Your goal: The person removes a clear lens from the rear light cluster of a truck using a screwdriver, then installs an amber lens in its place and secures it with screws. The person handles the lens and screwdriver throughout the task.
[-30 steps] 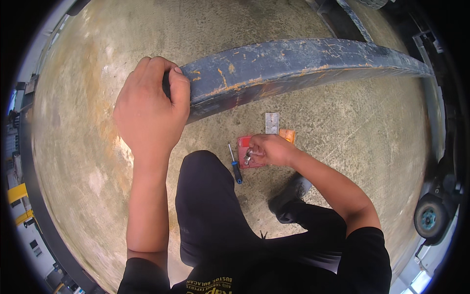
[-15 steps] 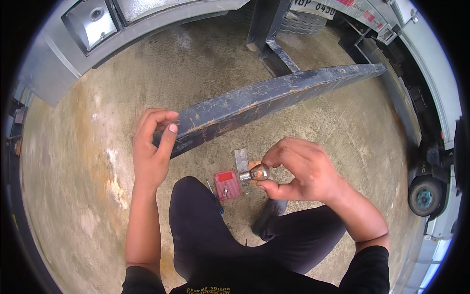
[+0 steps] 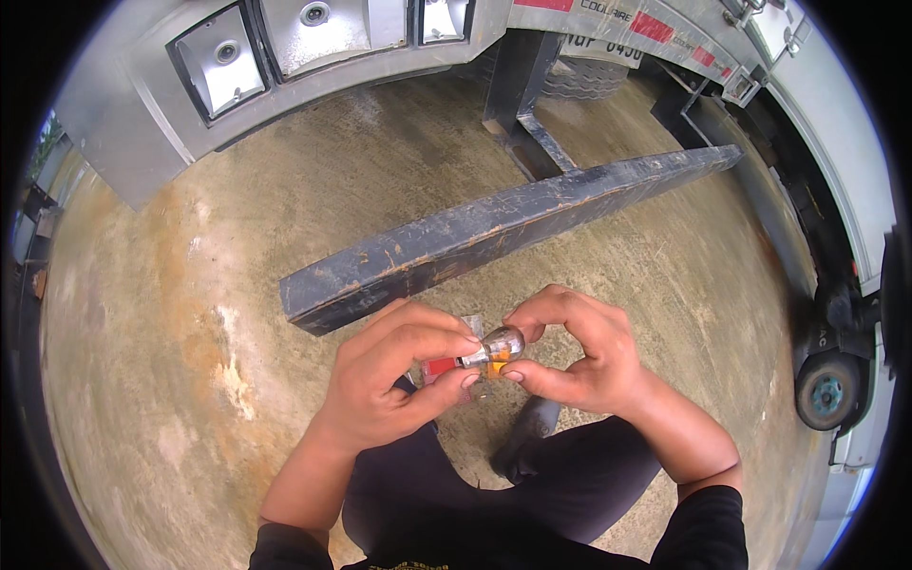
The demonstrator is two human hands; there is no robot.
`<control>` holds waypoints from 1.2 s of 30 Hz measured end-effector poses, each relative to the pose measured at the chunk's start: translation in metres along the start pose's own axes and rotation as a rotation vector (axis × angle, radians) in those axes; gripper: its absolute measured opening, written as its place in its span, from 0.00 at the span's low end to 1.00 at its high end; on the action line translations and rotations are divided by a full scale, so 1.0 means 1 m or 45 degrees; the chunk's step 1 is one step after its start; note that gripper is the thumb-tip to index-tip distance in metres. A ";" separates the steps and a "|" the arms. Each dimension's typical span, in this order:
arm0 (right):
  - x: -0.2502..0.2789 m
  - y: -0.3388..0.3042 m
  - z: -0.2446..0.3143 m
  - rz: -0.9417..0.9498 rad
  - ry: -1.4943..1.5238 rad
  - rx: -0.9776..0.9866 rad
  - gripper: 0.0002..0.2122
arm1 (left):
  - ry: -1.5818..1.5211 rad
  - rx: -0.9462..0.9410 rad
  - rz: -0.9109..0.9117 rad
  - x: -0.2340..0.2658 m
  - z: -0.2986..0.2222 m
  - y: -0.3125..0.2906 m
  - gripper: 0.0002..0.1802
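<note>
A small glass light bulb [image 3: 506, 342] with a silvery metal base is held between my two hands, above my knees. My right hand [image 3: 594, 356] curls round the rounded glass end, thumb and forefinger pinching it. At the metal base are the thumb and fingertips of my left hand [image 3: 385, 375], closed around it from the other side. Behind the hands, on the floor, lies a red case [image 3: 437, 369], mostly covered by my left hand. Beside it a small grey flat piece [image 3: 472, 325] shows only in part.
A scuffed dark steel bumper bar [image 3: 513, 209] crosses in front of me on its bracket [image 3: 522, 104]. Beyond it, at upper left, the vehicle's silver panel holds uncovered lamp housings [image 3: 223, 71] with sockets. Another vehicle's wheel [image 3: 825, 391] stands at right, on the stained concrete floor [image 3: 171, 332].
My left hand has come from the bar's left end, down and right, to the bulb's base. The bulb stays in my right hand. The view has tilted up, showing more lamp housings.
</note>
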State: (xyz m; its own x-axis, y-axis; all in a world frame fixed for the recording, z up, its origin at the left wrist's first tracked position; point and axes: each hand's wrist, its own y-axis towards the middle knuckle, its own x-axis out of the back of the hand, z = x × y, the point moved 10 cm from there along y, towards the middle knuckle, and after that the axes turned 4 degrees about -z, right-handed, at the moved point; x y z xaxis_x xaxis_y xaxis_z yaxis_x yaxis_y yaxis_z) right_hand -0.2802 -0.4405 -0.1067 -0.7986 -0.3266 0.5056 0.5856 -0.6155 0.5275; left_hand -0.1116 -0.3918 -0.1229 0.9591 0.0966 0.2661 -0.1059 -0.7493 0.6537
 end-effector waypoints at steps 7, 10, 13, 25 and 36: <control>-0.031 0.039 0.023 -0.035 -0.015 0.109 0.18 | 0.012 0.190 -0.133 0.042 0.028 -0.012 0.22; -0.046 0.078 0.025 -0.097 -0.098 0.165 0.19 | -0.113 0.425 -0.208 0.068 0.067 -0.020 0.28; -0.058 0.135 0.027 -0.270 -0.135 0.219 0.15 | 0.797 0.378 -0.247 0.102 0.097 -0.015 0.22; -0.120 0.295 0.018 -0.520 -0.591 0.184 0.16 | 1.054 0.660 -0.155 0.107 0.152 -0.035 0.21; -0.138 0.321 0.012 -0.524 -0.969 0.128 0.15 | 1.066 0.639 -0.121 0.105 0.162 -0.035 0.19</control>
State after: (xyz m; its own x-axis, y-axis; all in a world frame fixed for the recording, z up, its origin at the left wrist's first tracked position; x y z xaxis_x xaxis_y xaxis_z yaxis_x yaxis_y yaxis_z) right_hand 0.0200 -0.5843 0.0013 -0.6605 0.4985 0.5614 0.3086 -0.5014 0.8083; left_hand 0.0358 -0.4615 -0.2327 0.4408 0.4593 0.7712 0.2720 -0.8871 0.3729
